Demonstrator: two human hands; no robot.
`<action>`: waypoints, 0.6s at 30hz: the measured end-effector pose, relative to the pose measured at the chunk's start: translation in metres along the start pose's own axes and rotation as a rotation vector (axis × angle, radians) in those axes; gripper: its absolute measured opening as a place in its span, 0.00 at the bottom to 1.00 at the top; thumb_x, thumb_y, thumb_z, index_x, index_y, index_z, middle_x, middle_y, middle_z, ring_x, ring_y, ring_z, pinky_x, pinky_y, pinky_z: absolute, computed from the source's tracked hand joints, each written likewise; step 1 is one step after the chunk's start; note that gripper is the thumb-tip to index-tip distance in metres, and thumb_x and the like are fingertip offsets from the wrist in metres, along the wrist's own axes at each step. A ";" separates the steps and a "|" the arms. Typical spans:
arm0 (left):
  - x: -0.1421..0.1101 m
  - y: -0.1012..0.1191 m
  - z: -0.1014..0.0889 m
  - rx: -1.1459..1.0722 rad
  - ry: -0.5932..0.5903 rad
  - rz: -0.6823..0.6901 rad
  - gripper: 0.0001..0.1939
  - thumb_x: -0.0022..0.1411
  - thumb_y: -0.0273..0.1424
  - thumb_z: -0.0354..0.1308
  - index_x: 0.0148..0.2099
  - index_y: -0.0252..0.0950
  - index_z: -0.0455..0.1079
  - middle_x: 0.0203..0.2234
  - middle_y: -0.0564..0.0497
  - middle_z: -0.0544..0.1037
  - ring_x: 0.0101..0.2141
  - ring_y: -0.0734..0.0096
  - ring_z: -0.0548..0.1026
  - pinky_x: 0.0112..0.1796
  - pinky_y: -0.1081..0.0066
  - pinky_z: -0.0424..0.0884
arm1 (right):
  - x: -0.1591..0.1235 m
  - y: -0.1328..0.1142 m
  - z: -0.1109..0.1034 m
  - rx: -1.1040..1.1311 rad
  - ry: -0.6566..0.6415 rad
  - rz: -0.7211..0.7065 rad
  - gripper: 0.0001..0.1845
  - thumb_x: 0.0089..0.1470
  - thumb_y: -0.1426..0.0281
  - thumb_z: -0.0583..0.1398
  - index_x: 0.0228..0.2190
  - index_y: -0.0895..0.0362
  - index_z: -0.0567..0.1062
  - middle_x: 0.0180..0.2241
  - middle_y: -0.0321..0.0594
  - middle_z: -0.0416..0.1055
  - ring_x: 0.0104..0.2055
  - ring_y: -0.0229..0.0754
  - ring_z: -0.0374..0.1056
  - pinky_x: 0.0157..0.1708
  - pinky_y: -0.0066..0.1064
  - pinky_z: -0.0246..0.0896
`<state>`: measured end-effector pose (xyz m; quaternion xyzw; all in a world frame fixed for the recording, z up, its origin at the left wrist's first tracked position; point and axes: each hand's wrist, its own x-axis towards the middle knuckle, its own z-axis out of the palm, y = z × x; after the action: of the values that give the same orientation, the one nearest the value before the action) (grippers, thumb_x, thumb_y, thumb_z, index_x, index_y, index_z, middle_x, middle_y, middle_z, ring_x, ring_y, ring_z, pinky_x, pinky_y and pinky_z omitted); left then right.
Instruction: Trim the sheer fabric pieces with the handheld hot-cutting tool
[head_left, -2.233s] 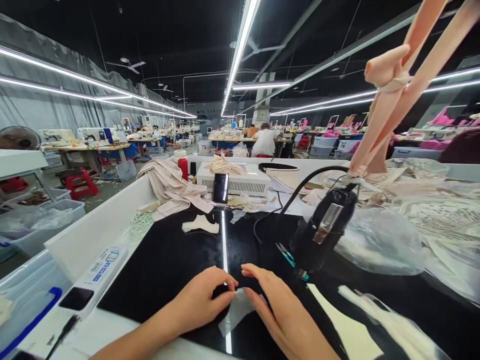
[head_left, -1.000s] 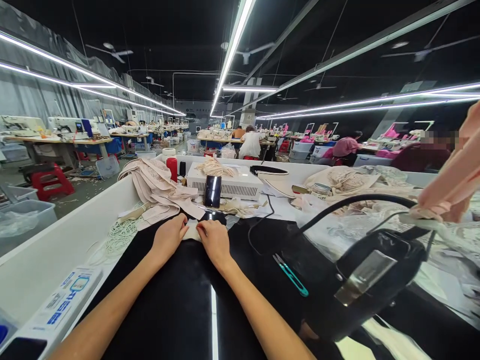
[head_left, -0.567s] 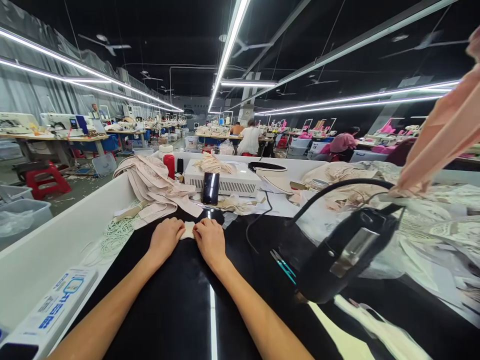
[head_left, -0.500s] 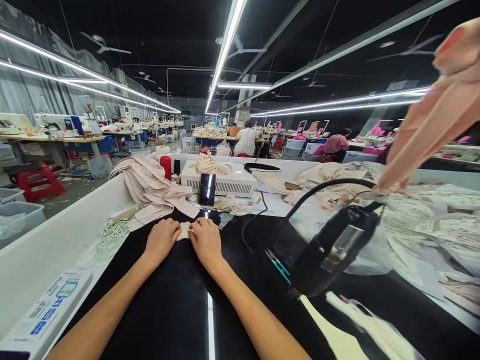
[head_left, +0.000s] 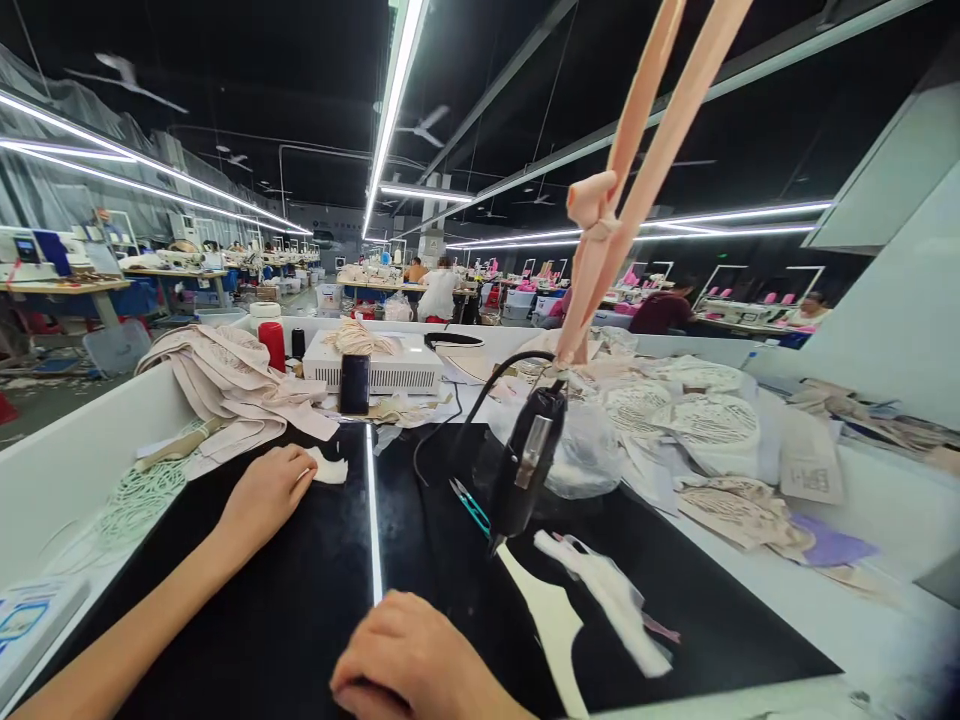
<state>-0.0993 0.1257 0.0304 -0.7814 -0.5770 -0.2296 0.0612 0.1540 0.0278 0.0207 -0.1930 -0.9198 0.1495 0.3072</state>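
Over the black board (head_left: 300, 620), my left hand (head_left: 270, 490) has its fingers pressed together at the left edge of a small cream fabric piece (head_left: 330, 468). My right hand (head_left: 420, 655) is near the board's front, its fingers curled in; what they hold, if anything, is hidden. A black corded hand tool (head_left: 527, 460) hangs on knotted peach fabric strips (head_left: 592, 250), its tip near a long cream cut piece (head_left: 551, 610). Teal-handled thread snips (head_left: 471, 508) lie beside the tool. To the right is a crumpled white strip (head_left: 611, 595).
A phone (head_left: 355, 384) leans on a white vented box (head_left: 412, 365) at the back. Pale pink fabric (head_left: 225, 375) and green cord (head_left: 142, 500) lie left. Lace pieces (head_left: 712, 425) are stacked right, beyond clear plastic (head_left: 592, 450). The table has a raised white rim (head_left: 82, 440).
My right hand has left the small cream piece and come back toward me. My left hand stays at the piece. The view has turned right, showing more of the table there.
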 end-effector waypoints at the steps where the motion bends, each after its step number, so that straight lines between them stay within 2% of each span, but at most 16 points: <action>1: -0.004 0.008 0.000 -0.020 -0.015 0.022 0.14 0.70 0.32 0.47 0.41 0.38 0.75 0.40 0.45 0.78 0.41 0.56 0.76 0.45 0.59 0.69 | -0.015 -0.001 -0.008 -0.006 -0.023 0.051 0.03 0.59 0.72 0.64 0.33 0.53 0.79 0.32 0.33 0.80 0.35 0.37 0.74 0.39 0.25 0.63; 4: -0.019 0.040 0.002 -0.087 -0.070 0.089 0.14 0.71 0.31 0.46 0.43 0.40 0.74 0.39 0.47 0.79 0.41 0.61 0.77 0.44 0.63 0.70 | -0.055 -0.002 -0.040 -0.066 -0.035 0.262 0.06 0.62 0.72 0.61 0.35 0.51 0.78 0.31 0.33 0.79 0.35 0.39 0.74 0.36 0.27 0.64; 6: -0.030 0.066 0.005 -0.133 -0.113 0.137 0.13 0.71 0.30 0.47 0.44 0.41 0.74 0.39 0.49 0.79 0.41 0.63 0.78 0.44 0.67 0.71 | -0.078 0.002 -0.061 -0.106 0.016 0.424 0.08 0.64 0.70 0.58 0.36 0.49 0.78 0.33 0.34 0.79 0.36 0.40 0.74 0.36 0.27 0.66; 8: -0.041 0.095 0.009 -0.172 -0.157 0.177 0.12 0.71 0.29 0.49 0.45 0.41 0.75 0.37 0.50 0.79 0.39 0.65 0.78 0.41 0.69 0.71 | -0.099 0.009 -0.076 -0.173 0.112 0.524 0.08 0.65 0.67 0.57 0.38 0.48 0.77 0.33 0.37 0.78 0.35 0.42 0.75 0.36 0.30 0.69; 11: -0.054 0.138 0.019 -0.219 -0.212 0.236 0.10 0.70 0.28 0.52 0.43 0.42 0.75 0.35 0.52 0.79 0.37 0.67 0.79 0.38 0.72 0.71 | -0.124 0.023 -0.085 -0.269 0.182 0.575 0.09 0.65 0.64 0.56 0.42 0.48 0.77 0.38 0.41 0.78 0.35 0.45 0.76 0.37 0.33 0.72; 13: -0.059 0.163 0.025 -0.235 -0.240 0.278 0.09 0.69 0.27 0.53 0.42 0.42 0.75 0.34 0.52 0.79 0.36 0.66 0.79 0.36 0.72 0.71 | -0.135 0.033 -0.083 -0.347 0.191 0.553 0.11 0.64 0.65 0.56 0.45 0.48 0.76 0.41 0.43 0.78 0.39 0.46 0.77 0.39 0.34 0.74; 16: -0.062 0.189 0.033 -0.247 -0.270 0.336 0.09 0.69 0.27 0.54 0.43 0.42 0.75 0.35 0.51 0.80 0.36 0.65 0.79 0.37 0.71 0.72 | -0.144 0.043 -0.074 -0.476 0.143 0.488 0.10 0.64 0.68 0.56 0.44 0.50 0.76 0.41 0.44 0.78 0.41 0.47 0.77 0.38 0.35 0.74; 18: -0.060 0.199 0.035 -0.245 -0.280 0.356 0.10 0.69 0.26 0.53 0.43 0.41 0.75 0.35 0.50 0.80 0.36 0.65 0.80 0.36 0.72 0.72 | -0.146 0.049 -0.068 -0.551 0.110 0.464 0.11 0.65 0.70 0.54 0.40 0.50 0.76 0.38 0.43 0.77 0.38 0.46 0.77 0.36 0.34 0.73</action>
<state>0.0819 0.0208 0.0071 -0.8964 -0.4012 -0.1730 -0.0747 0.3167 0.0160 -0.0202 -0.4798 -0.8393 -0.0487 0.2508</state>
